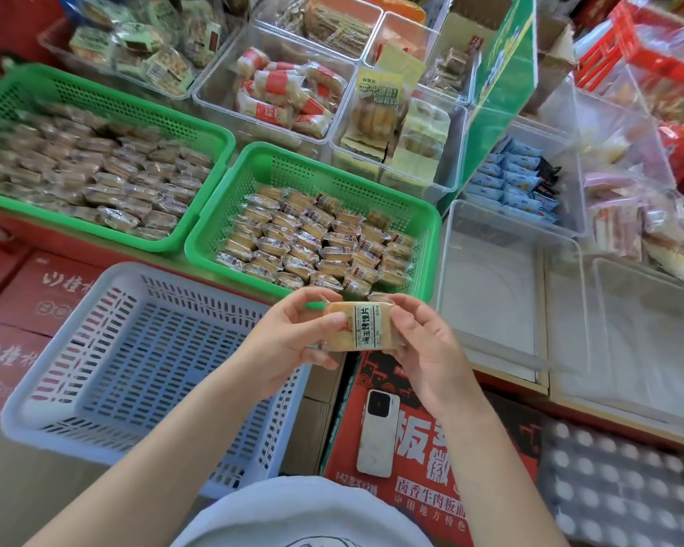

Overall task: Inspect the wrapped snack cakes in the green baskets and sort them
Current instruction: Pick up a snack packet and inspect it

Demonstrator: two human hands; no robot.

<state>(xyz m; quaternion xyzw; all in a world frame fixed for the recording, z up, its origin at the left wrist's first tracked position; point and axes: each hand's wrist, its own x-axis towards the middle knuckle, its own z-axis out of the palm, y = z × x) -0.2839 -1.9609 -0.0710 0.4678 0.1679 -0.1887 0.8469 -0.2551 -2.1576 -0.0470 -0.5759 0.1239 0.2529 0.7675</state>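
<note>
Both hands meet just in front of the nearer green basket (427,246), left hand (293,341) and right hand (427,349) pinching 1 wrapped snack cake (354,327) by its ends: light, soft, crushable, slick film, so edge-holds suit it best.

Everything is being lit brightly and evenly, with only soft shadows being cast. Straight lines are being bent by wide-angle distortion, and the edges are being blurred.

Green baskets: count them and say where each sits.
2. One green basket sits far left, full of wrapped cakes; the other sits centre, beyond the hands. More may lie outside view.
</note>
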